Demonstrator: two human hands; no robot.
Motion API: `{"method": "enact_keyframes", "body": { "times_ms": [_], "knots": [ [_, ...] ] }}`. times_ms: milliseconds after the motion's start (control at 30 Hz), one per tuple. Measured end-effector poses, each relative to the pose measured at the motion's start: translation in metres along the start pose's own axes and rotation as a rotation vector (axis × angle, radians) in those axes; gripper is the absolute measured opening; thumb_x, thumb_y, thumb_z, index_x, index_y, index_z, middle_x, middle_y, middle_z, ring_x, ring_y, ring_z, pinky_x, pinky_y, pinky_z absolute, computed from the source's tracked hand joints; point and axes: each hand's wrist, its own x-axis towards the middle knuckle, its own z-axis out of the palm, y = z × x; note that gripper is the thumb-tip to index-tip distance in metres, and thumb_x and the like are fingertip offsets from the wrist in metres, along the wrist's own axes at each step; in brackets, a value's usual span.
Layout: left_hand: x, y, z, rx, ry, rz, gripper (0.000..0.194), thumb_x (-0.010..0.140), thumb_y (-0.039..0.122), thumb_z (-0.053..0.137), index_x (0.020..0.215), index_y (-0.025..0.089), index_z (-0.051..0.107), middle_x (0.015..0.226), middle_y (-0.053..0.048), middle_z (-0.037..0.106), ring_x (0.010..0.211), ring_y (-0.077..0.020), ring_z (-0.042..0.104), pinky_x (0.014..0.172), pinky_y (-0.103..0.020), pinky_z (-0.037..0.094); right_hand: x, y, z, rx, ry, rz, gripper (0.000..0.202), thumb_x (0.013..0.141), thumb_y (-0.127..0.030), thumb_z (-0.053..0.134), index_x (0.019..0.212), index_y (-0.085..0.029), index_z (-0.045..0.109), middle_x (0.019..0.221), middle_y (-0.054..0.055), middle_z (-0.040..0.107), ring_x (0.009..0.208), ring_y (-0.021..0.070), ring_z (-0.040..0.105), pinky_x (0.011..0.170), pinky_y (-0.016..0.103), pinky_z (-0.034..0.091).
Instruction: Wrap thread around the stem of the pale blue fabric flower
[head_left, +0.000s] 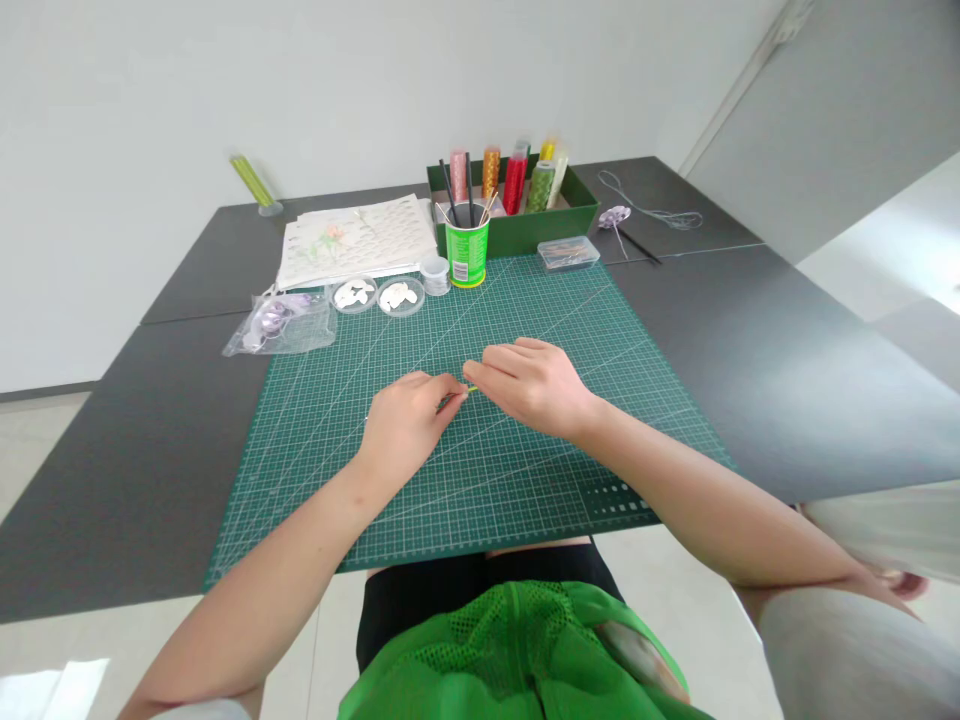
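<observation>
A thin, short, light-green stem-like piece, too small to be identified further, is held above the middle of the green gridded cutting mat. It is pinched at one end by the fingers of the left hand and at the other by the fingers of the right hand; both sets of fingers are closed narrowly upon it, fingertips almost meeting.

No finished article is seen at the hands; the work on the piece is judged to be at an early or middle stage. Two small round dishes of white petal-shaped pieces are noted untouched at the far edge of the mat, beside a clear bag of purple material.

Further back, a green cylindrical pot holding sticks, a dark green box of coloured thread spools and a printed sheet are recorded on the dark grey bench.
</observation>
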Motion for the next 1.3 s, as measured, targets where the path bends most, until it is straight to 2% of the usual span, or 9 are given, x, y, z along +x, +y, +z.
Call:
{"method": "enact_keyframes", "body": {
  "times_ms": [200,433,700,833,933,1067,1167,1233,1300],
  "knots": [
    [-0.002,0.000,0.000,0.038,-0.013,0.129,0.006,0.096,0.022,0.071,0.092,0.021,0.076,0.081,0.000,0.076,0.075,-0.0204,0.070,0.059,-0.029,0.047,-0.006,0.019,0.001,0.344,-0.123,0.180,0.029,0.105,-0.024,0.053,0.085,-0.016,0.073,0.070,-0.001,0.057,0.063,0.0105,0.045,0.064,0.027,0.032],
    [-0.004,0.002,-0.001,-0.015,0.005,0.313,0.015,0.102,0.023,0.062,0.093,0.020,0.074,0.082,0.001,0.078,0.077,-0.0181,0.071,0.062,-0.027,0.049,-0.007,0.035,0.000,0.798,-0.279,0.316,0.017,0.095,-0.024,0.066,0.086,-0.015,0.077,0.069,-0.002,0.058,0.063,0.0093,0.049,0.063,0.024,0.036],
    [-0.005,0.006,-0.005,-0.158,0.125,0.305,0.009,0.099,0.024,0.068,0.102,0.020,0.075,0.089,-0.001,0.080,0.081,-0.0164,0.072,0.069,-0.026,0.052,-0.004,0.044,-0.004,1.068,-0.442,0.404,0.021,0.090,-0.032,0.070,0.085,-0.014,0.078,0.062,-0.005,0.048,0.061,0.0084,0.044,0.061,0.025,0.035],
    [-0.004,0.011,-0.009,-0.234,0.191,0.322,0.015,0.098,0.022,0.069,0.111,0.022,0.077,0.087,0.000,0.080,0.078,-0.0153,0.071,0.071,-0.026,0.053,-0.005,0.050,0.004,1.285,-0.513,0.446,0.026,0.088,-0.038,0.074,0.086,-0.013,0.078,0.067,-0.003,0.056,0.063,0.0088,0.046,0.059,0.025,0.036],
    [-0.002,0.013,-0.011,-0.378,0.221,0.239,0.014,0.097,0.021,0.070,0.106,0.024,0.081,0.084,0.001,0.080,0.071,-0.0138,0.068,0.071,-0.027,0.054,-0.008,0.047,0.018,1.417,-0.438,0.455,0.032,0.084,-0.045,0.079,0.084,-0.013,0.077,0.068,-0.001,0.060,0.062,0.0091,0.048,0.058,0.025,0.038],
    [0.001,0.008,-0.010,-0.577,0.253,-0.136,0.012,0.091,0.027,0.075,0.100,0.027,0.084,0.086,0.000,0.081,0.067,-0.0143,0.068,0.059,-0.025,0.052,-0.009,0.032,0.030,1.394,-0.264,0.507,0.034,0.084,-0.049,0.079,0.081,-0.015,0.075,0.072,0.000,0.064,0.065,0.0098,0.052,0.063,0.026,0.045],
    [0.005,0.002,-0.007,-0.693,0.264,-0.335,0.013,0.089,0.030,0.076,0.098,0.027,0.084,0.085,-0.001,0.082,0.069,-0.0160,0.070,0.056,-0.025,0.051,-0.009,0.018,0.028,1.176,-0.110,0.511,0.025,0.092,-0.040,0.073,0.086,-0.016,0.078,0.067,-0.003,0.058,0.062,0.0090,0.049,0.062,0.026,0.044],
    [0.007,-0.001,-0.006,-0.715,0.263,-0.394,0.014,0.088,0.031,0.075,0.097,0.026,0.084,0.084,-0.001,0.082,0.068,-0.0163,0.070,0.061,-0.027,0.053,-0.009,0.010,0.025,0.939,-0.012,0.430,0.020,0.096,-0.032,0.069,0.087,-0.016,0.078,0.061,-0.005,0.050,0.058,0.0082,0.047,0.060,0.024,0.042],
    [0.008,-0.003,-0.005,-0.712,0.260,-0.426,0.015,0.087,0.032,0.076,0.097,0.026,0.085,0.084,-0.001,0.082,0.068,-0.0164,0.070,0.065,-0.029,0.055,-0.010,0.004,0.023,0.714,0.086,0.292,0.022,0.101,-0.026,0.063,0.090,-0.015,0.078,0.062,-0.004,0.052,0.059,0.0083,0.049,0.058,0.023,0.041]
  ]
}}
